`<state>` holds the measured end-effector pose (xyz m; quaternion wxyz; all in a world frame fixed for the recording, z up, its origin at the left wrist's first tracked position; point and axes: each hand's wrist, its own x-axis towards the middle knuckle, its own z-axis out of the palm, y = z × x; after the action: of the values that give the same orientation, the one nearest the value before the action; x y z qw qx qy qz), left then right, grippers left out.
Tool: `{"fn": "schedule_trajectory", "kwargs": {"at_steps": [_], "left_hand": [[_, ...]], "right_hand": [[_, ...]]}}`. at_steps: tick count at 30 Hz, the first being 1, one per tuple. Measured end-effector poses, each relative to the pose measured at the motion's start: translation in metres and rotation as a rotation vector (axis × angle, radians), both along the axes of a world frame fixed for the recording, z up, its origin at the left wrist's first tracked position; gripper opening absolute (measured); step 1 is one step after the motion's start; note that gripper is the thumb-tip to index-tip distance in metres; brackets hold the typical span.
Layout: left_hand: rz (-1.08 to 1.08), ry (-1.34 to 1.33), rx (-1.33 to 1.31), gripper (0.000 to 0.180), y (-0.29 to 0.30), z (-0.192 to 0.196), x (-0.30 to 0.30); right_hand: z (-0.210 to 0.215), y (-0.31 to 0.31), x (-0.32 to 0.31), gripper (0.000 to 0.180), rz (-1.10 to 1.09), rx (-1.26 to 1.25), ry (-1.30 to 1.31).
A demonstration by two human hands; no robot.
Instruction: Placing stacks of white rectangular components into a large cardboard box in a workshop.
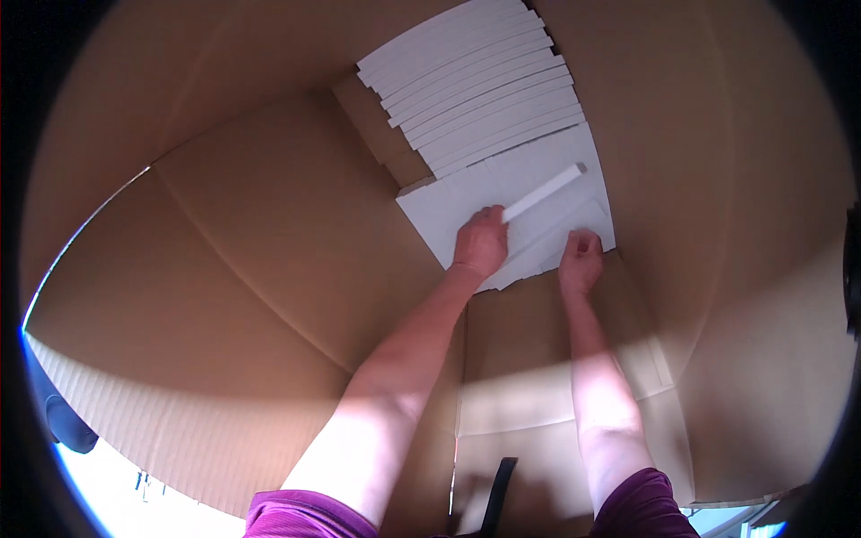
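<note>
My left hand (482,242) is closed around one end of a narrow white strip (545,192), perhaps a thin flat carton seen edge-on. The strip slants up to the right, over a layer of flat white cardboard pieces (439,215). Over the right side of that layer is my right hand (583,260), fingers curled and thumb pressed in; what they pinch, if anything, is hidden. Just beyond, a row of several overlapping white flat pieces (475,85) leans in steps with uneven left ends.
Tall brown cardboard walls (260,233) of a large box surround both arms on the left, right and far side. Brown cardboard (408,166) shows beside the white row. A black strap (500,498) hangs near the lower edge. Bright light falls across the near walls.
</note>
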<state>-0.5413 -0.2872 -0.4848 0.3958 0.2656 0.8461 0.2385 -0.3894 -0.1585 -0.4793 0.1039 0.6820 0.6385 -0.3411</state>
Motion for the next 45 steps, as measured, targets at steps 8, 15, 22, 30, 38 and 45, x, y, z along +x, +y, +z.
{"fn": "schedule_trajectory", "kwargs": {"at_steps": [8,15,22,30,38,45], "left_hand": [[0.586,0.277,0.065,0.016,0.014,0.016,-0.082],[0.653,0.476,0.061,0.018,0.008,0.006,-0.120],[0.642,0.418,0.011,0.017,0.007,-0.006,-0.124],[0.590,0.438,0.024,0.018,0.012,-0.005,-0.138],[0.577,0.384,-0.008,0.019,0.011,-0.006,-0.143],[0.567,0.361,-0.056,0.020,0.010,-0.003,-0.145]], "right_hand": [[0.007,0.043,-0.138,0.048,0.944,0.264,0.369],[-0.026,0.061,-0.235,0.059,1.246,0.416,0.390],[-0.043,0.059,-0.253,0.074,1.319,0.344,0.201],[-0.043,0.063,-0.258,0.073,1.333,0.327,0.203],[-0.036,0.073,-0.277,0.064,1.313,0.267,0.207],[-0.040,0.071,-0.291,0.043,1.302,0.283,0.212]]}}
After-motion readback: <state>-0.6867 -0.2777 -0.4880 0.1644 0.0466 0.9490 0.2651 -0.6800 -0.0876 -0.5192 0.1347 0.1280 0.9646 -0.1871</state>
